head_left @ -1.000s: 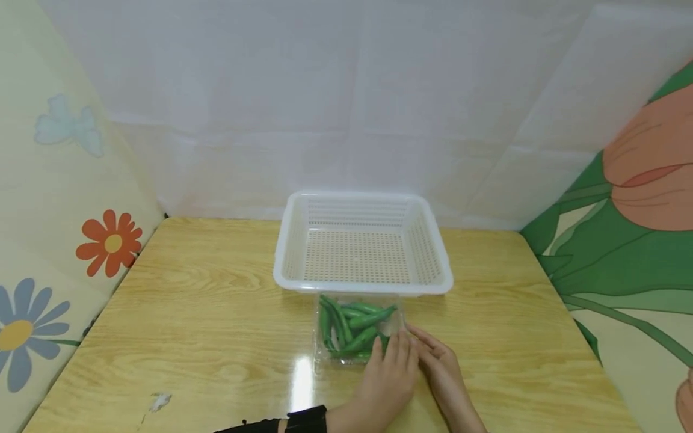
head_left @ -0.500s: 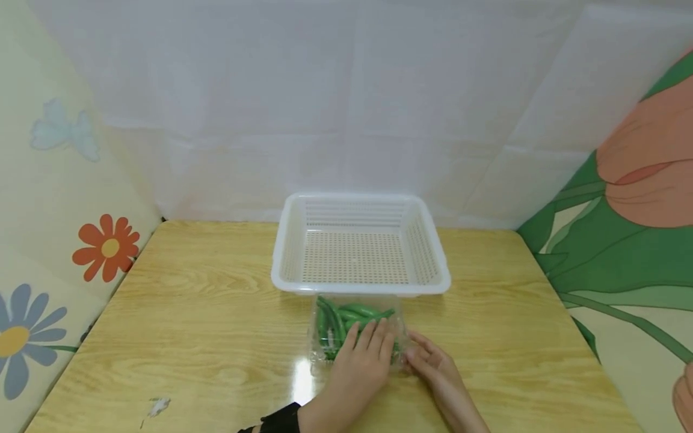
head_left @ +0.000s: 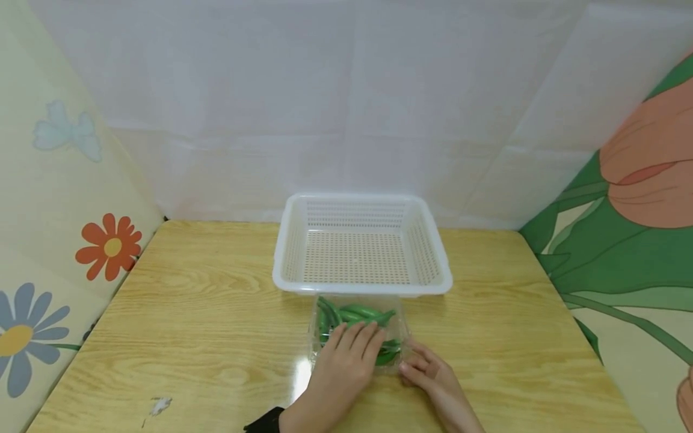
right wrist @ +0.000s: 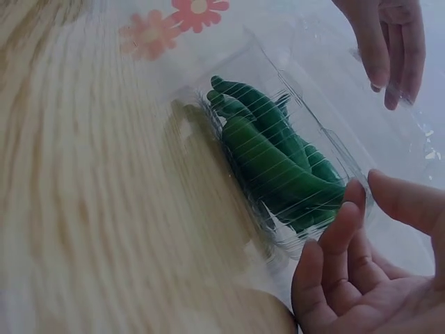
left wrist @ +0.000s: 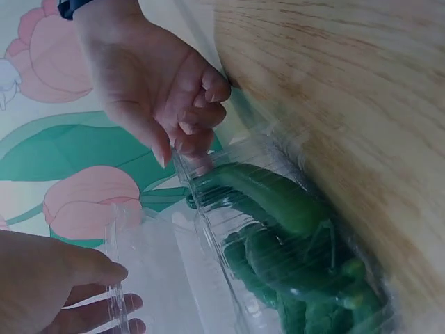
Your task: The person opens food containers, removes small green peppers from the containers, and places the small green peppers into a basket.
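Note:
Green chili peppers (head_left: pixel 368 311) lie in a clear plastic clamshell box (right wrist: pixel 254 202) on the wooden table. The box's transparent lid (left wrist: pixel 163 268) is tilted up from its base. My left hand (head_left: pixel 346 367) reaches over the box and holds the lid's front edge, thumb on one side and fingers on the other, as the left wrist view shows. My right hand (head_left: pixel 435 379) pinches the rim of the base at its near right corner, with the other fingers curled below. In the head view my left hand covers part of the peppers.
A white perforated basket (head_left: pixel 357 288) stands right behind the box, with nothing in it. White cloth (head_left: pixel 346 108) hangs behind the table, and flower-printed panels (head_left: pixel 622 252) flank both sides. A scuffed patch (head_left: pixel 160 406) marks the table at front left.
My left hand has moved left from the box's near right corner across its front, and the lid has come up with it. My right hand stays at the corner.

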A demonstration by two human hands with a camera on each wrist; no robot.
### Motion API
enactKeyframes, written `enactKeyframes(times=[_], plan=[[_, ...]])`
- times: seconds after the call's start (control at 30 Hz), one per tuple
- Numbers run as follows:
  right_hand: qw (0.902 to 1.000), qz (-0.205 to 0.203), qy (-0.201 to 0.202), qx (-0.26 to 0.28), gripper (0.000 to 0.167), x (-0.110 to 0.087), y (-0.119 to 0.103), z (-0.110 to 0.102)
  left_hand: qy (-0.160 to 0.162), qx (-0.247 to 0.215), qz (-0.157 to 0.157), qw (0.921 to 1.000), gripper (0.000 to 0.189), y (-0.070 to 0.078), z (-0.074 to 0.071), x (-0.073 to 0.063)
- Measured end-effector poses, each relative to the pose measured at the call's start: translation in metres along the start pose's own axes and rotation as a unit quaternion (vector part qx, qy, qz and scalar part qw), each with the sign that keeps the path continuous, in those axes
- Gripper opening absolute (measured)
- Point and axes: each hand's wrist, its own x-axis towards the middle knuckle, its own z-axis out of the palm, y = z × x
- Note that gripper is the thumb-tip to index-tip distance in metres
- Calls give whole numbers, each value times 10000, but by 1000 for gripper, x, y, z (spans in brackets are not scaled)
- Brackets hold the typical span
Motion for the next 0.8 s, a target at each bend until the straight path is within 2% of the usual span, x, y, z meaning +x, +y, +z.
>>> enactKeyframes(times=[0.13, 0.3, 0.43, 0.67, 0.8], plan=[[9999, -82, 27, -75, 65, -1, 1, -3, 189, 101, -112, 9997, 33, -3, 0, -3], [9995, -99, 48, -284, 63, -2, -3, -12, 684, 68, -344, 9970, 32, -9, -1, -3], [9989, -186, -123, -410, 60, -1, -6, -18, 1032, -99, -475, 9935, 32, -19, -5, -2], [9975, 220, -261, -614, 62, 3, -14, -26, 1125, -450, -704, 9901, 34, -31, -15, -2], [9970, 227, -335, -658, 60, 6, -16, -28, 1119, -656, -807, 9883, 33, -32, -18, -4]])
